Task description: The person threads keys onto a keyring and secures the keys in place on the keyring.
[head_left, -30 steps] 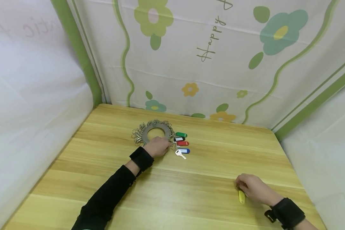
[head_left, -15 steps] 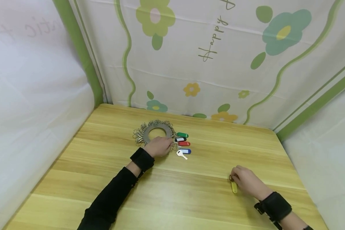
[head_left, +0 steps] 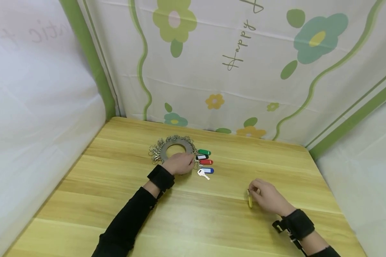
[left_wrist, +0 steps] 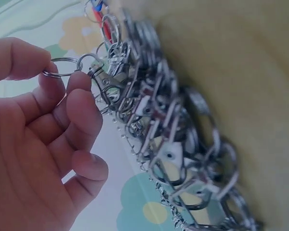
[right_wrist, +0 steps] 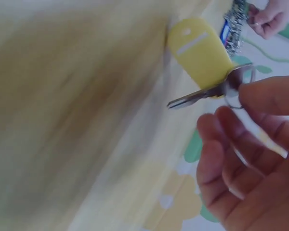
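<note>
On the table lies a flat grey ring [head_left: 163,152] edged all round with metal clasps and small split rings. My left hand [head_left: 179,163] is at its near right side. In the left wrist view, the left thumb and a finger pinch one split key ring [left_wrist: 60,75], linked to a metal clasp [left_wrist: 106,83]. My right hand [head_left: 267,195], over the right part of the table, pinches a small ring bearing a silver key [right_wrist: 200,96] and a yellow key tag [right_wrist: 200,54]. The yellow tag hangs below the fingers in the head view.
Green [head_left: 204,152], black [head_left: 202,157], red [head_left: 206,162] and blue [head_left: 209,170] key tags lie right of the grey ring. A silver key [head_left: 204,174] lies by the blue tag. White patterned cloth [head_left: 186,78] encloses the wooden table [head_left: 186,228].
My right hand has moved left and farther up the table, carrying the yellow tag and key. My left hand has stayed at the grey ring.
</note>
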### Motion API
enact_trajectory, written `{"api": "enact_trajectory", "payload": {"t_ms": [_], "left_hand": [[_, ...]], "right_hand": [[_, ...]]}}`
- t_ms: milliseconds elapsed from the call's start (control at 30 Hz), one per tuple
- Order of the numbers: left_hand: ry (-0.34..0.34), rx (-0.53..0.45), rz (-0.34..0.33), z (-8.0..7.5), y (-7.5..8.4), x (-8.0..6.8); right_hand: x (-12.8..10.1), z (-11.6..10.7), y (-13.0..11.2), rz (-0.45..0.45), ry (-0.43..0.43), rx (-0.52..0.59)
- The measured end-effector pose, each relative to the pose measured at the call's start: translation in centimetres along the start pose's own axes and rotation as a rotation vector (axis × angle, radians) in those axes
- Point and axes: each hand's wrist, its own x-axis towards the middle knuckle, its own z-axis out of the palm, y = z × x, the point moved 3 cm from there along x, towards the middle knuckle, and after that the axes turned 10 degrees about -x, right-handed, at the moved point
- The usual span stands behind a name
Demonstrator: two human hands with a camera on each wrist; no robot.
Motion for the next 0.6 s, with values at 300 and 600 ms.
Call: {"api": "enact_trajectory", "payload": {"t_ms": [300,600], "left_hand": [[-0.016,-0.066,-0.009,-0.8,0.1,0.3],[-0.006,-0.11,-0.023,-0.9,0.0,0.5]], "right_hand": [[1.9,-1.0,-1.1,-0.055,-0.04,0.018],[4.1,-3.0,-3.6,-0.098,-0.098,-0.005]]}}
